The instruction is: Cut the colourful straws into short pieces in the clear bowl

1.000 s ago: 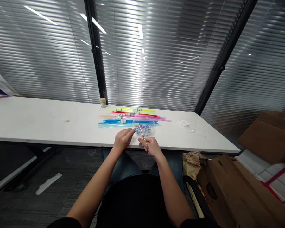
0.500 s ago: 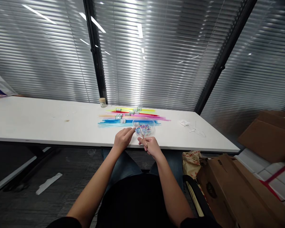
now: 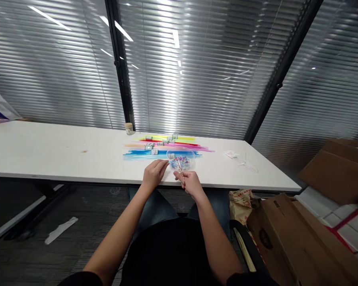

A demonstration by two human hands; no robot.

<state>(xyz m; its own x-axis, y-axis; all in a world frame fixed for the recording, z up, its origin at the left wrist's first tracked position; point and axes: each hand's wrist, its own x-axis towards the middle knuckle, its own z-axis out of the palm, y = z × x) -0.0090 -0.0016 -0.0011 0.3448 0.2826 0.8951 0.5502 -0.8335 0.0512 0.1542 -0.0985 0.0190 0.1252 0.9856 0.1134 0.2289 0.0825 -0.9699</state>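
A clear round plastic bowl with small multicoloured beads in it stands near the table's front edge. My left hand is at the bowl's left side, its fingers pressed together with their tips at the rim. On the bowl's near right side, my right hand is closed on slim rose-gold tweezers, whose tips point up into the bowl over the beads. Whether the tips grip a bead is too small to tell. Behind the bowl lie bundles of thin coloured sticks: blue sticks, red sticks and yellow sticks, several with paper labels.
The white table runs along a window with blinds. At its back edge stands a small jar with a tan lid. White cord and a crumpled clear wrapper lie to the right. Cardboard boxes are beside the table.
The tweezers' tips have shifted slightly right and up over the beads. My left fingers have curled in a little at the bowl's rim; the bowl has stayed in place.
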